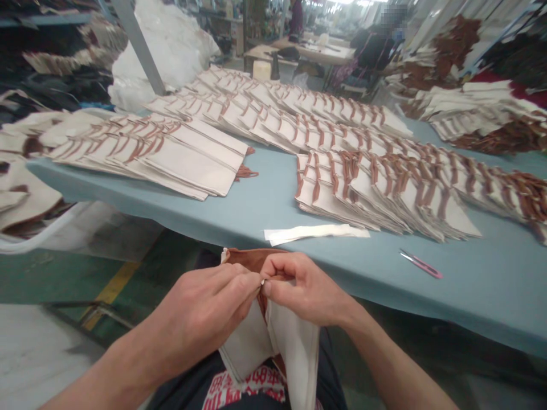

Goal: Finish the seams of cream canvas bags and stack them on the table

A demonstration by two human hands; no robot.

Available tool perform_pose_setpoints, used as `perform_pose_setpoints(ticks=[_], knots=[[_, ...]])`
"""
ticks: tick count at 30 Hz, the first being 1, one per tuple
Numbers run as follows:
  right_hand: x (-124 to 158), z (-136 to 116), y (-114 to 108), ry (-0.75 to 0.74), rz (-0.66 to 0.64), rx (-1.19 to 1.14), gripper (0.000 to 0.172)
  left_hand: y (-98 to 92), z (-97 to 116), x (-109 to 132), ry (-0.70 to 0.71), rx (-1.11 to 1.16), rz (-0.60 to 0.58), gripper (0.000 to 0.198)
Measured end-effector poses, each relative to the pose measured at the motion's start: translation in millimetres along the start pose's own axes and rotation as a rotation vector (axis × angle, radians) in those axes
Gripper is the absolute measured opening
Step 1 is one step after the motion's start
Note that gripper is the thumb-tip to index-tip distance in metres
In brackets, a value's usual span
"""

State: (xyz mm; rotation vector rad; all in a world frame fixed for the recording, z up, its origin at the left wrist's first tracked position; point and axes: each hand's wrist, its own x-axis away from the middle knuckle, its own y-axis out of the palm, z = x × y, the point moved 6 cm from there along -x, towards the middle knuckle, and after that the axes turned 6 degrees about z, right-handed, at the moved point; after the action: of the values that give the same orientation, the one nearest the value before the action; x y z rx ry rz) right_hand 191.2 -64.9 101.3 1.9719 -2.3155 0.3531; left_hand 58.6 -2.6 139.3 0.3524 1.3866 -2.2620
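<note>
Both hands work below the near edge of the table point(239, 199), over the person's lap. The left hand point(205, 310) and right hand point(299, 287) meet fingertip to fingertip, each pinched shut on the top edge of a cream cloth piece point(277, 341) with brown trim point(248, 259). The piece hangs down from the grip between the forearms, its brown part at the top and behind the fingers, its cream panels falling toward the lap. Whether something small lies between the fingertips cannot be told.

On the table, just beyond the hands, lies a white strip point(314, 232), flat and apart from everything else. To its right, well clear, lies a pink snipper point(421, 264). Beyond the strip, fanned stacks of cream pieces with brown straps cover most of the table: one stack to the left point(171, 154), one to the right point(384, 193), and further rows point(299, 108) running toward the far end. More piles point(478, 108) sit at the far right. A white bulk bag point(166, 45) stands behind a grey post point(139, 42) at upper left. Another person point(376, 48) sits at the far end of the room.
</note>
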Motion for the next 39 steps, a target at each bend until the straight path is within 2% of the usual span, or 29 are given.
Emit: perform_pose_setpoints(ticks=[2, 7, 12, 14, 18, 24, 26, 28, 32, 35, 39], knots=[[0.0, -1.7, -1.1, -0.041, 0.019, 0.025, 0.008, 0.4, 1.6, 0.6, 0.043, 0.017, -0.005, 0.021], [1.3, -9.7, 2.4, -0.178, 0.041, 0.157, 0.013, -0.3, -3.9, 1.0, -0.017, 0.077, -0.009, 0.014], [2.0, -15.5, 0.9, -0.307, 0.198, 0.255, 0.012, 0.1, -4.6, 1.9, 0.014, 0.022, 0.005, 0.018], [2.0, -15.5, 0.7, -0.358, 0.202, 0.279, 0.013, 0.5, -6.6, 2.7, 0.004, 0.035, 0.009, 0.016], [1.3, -10.8, 1.9, -0.372, 0.152, 0.304, 0.014, 3.4, -10.1, 2.6, -0.010, 0.063, 0.007, 0.013], [3.1, -10.7, 0.5, -0.350, 0.321, 0.304, 0.016, 3.6, -6.1, -0.8, 0.161, -0.036, 0.104, 0.017], [2.5, -6.5, 2.4, -0.287, 0.276, 0.202, 0.016, 2.8, -6.1, 0.6, 0.208, -0.041, 0.127, 0.015], [2.1, -0.6, 5.9, -0.196, 0.160, 0.067, 0.017, 2.2, -5.7, 3.3, 0.254, -0.033, 0.130, 0.015], [4.4, 6.8, 8.4, -0.056, -0.023, -0.145, 0.023, 3.3, -2.4, 7.8, 0.304, -0.075, 0.075, 0.016], [5.0, 8.7, 7.6, -0.011, -0.087, -0.249, 0.023, 3.3, 1.9, 8.9, 0.315, -0.143, 0.039, 0.019], [2.7, 12.8, 8.1, 0.025, -0.100, -0.300, 0.021, 3.4, 5.9, 11.4, 0.334, -0.177, 0.022, 0.022]])
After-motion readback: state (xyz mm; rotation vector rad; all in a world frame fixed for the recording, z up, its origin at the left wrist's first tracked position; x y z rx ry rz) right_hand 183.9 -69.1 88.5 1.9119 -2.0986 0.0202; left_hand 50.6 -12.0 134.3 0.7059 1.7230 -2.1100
